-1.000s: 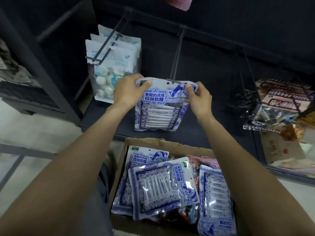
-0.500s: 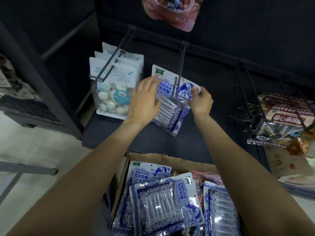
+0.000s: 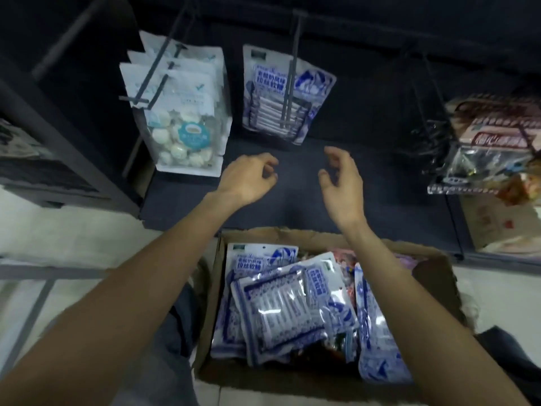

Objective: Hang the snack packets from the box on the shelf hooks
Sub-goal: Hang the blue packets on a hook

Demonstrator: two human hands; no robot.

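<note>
Head view looked down at a dark shelf and a box. Far on the left, white see-through bags of round white candies [image 3: 184, 112] hung on a thin dark metal hook [image 3: 159, 68]. Just right of them, one blue-and-white shiny snack packet [image 3: 285, 95] hung on the middle dark hook [image 3: 292, 71]. Far on the right hung pink and clear snack bags [image 3: 494, 142].

Near the middle, the left hand [image 3: 246, 178] and the right hand [image 3: 341, 177] floated over the shelf floor, apart from each other. Both held nothing, and their fingers were loosely bent.

Nearer to the person sat the brown cardboard box [image 3: 433, 276], full of blue-and-white packets. The top packet in the box [image 3: 292, 306] lay flat and a bit tilted, with its long side running from near-left to far-right. It lay below and behind both hands, toward the person. The right arm crossed over the box, so I think the right hand was nearer to it. To grab it, a hand would have to come back and down.
</note>
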